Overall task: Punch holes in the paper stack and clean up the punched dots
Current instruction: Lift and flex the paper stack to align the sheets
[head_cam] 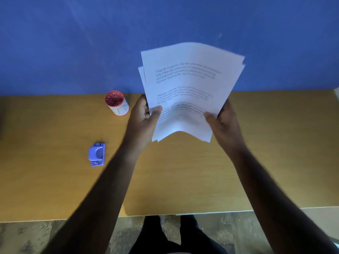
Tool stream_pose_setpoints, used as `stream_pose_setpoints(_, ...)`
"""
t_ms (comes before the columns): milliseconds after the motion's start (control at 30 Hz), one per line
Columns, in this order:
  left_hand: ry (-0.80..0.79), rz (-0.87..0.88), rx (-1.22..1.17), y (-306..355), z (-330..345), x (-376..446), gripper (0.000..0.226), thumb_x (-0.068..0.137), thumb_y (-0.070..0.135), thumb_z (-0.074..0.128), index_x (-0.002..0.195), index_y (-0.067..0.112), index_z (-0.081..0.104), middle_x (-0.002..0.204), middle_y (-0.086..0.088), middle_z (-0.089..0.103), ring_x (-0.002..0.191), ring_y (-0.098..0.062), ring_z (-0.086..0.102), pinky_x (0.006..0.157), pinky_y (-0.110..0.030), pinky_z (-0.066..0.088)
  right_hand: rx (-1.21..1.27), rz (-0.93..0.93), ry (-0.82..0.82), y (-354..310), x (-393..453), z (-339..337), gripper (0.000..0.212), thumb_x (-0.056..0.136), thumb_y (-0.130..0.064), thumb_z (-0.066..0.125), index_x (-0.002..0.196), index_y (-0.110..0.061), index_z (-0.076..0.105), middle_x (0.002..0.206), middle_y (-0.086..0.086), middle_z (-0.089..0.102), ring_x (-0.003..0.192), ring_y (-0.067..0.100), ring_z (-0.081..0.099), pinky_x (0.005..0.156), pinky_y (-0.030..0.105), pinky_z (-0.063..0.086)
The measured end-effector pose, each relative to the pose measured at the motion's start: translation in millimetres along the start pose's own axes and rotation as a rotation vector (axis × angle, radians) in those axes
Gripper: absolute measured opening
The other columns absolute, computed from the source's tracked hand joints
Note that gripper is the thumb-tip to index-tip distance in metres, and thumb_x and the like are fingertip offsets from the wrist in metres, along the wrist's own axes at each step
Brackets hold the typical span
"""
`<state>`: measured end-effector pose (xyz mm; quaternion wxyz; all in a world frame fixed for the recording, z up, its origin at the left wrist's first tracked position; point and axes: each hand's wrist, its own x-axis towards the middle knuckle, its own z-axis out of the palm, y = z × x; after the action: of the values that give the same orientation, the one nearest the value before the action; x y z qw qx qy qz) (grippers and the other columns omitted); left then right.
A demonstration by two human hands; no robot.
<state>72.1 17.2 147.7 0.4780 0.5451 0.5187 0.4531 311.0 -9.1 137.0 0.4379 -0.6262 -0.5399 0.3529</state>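
Bare forearms, no sleeves showing; dark trousers [170, 235] below table edge.

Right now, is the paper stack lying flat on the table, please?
No, both the left hand and right hand hold the paper stack up above the table.

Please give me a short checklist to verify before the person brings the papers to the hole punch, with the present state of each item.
1. Both hands hold the paper stack: ok, left hand and right hand grip its lower corners.
2. Sheets squared together: not ok, the edges are fanned and the bottom edge is bowed.
3. Hole punch free and reachable: ok, it lies alone on the table, on the left hand's side.
4. Punch slot facing the person: cannot tell.
5. Cup for the dots nearby: ok, upright behind the punch.
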Motion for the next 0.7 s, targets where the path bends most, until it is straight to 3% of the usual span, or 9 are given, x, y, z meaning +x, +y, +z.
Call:
stream_pose_setpoints(167, -0.035, 0.038, 0.053, -4.7, 2.8, -3.3, 0.036, 0.104, 0.003, 0.058, 0.135, 0.022, 0.054, 0.134, 0.006, 0.069, 0.127, -0.004, 0.064, 0.107, -0.027, 0.05, -0.002, -0.042, 0.034, 2.1, 0.6, -2.6, 0.039, 0.097, -0.008, 0.066, 0.133, -0.011, 0.053, 0.125, 0.003, 0.063, 0.115, 0.007, 0.064, 0.088, 0.02, 0.052)
stream_pose_setpoints(300, -0.057, -0.108, 0.154, -50.5, 5.4, -15.5, 0.033, 0.1, 0.013, 0.062, 0.121, 0.038, 0.062, 0.12, 0.014, 0.075, 0.114, -0.008, 0.071, 0.102, -0.045, 0.056, -0.044, 0.122, -0.038, 43.9, -16.1, 13.2, 0.038, 0.092, -0.011, 0.075, 0.127, -0.014, 0.061, 0.112, -0.011, 0.072, 0.096, -0.01, 0.068, 0.075, 0.01, 0.05)
stream_pose_setpoints(400, -0.074, -0.166, 0.171, -67.3, 6.6, -24.5, 0.032, 0.102, 0.01, 0.061, 0.113, 0.04, 0.064, 0.112, 0.02, 0.075, 0.105, -0.001, 0.072, 0.093, -0.034, 0.057, -0.097, 0.169, -0.037, 63.6, -25.5, 21.0, 0.032, 0.094, -0.013, 0.072, 0.124, -0.013, 0.063, 0.11, -0.001, 0.074, 0.088, -0.014, 0.066, 0.067, 0.005, 0.047)
stream_pose_setpoints(533, -0.056, -0.136, 0.138, -59.5, 7.2, -23.2, 0.026, 0.104, 0.01, 0.061, 0.121, 0.029, 0.063, 0.113, 0.023, 0.073, 0.105, 0.007, 0.07, 0.084, -0.014, 0.052, -0.095, 0.148, -0.001, 58.2, -22.5, 21.3, 0.027, 0.098, -0.015, 0.067, 0.124, -0.012, 0.063, 0.11, -0.002, 0.074, 0.089, -0.015, 0.065, 0.067, 0.003, 0.047)
stream_pose_setpoints(700, 0.008, -0.073, 0.035, -51.8, 7.4, -18.6, 0.026, 0.103, 0.012, 0.064, 0.126, 0.024, 0.064, 0.124, 0.013, 0.075, 0.117, -0.006, 0.07, 0.094, -0.022, 0.055, 0.044, 0.11, 0.073, 46.8, -16.9, 15.6, 0.026, 0.098, -0.013, 0.068, 0.124, -0.01, 0.066, 0.111, -0.005, 0.075, 0.095, -0.007, 0.07, 0.074, 0.009, 0.052)
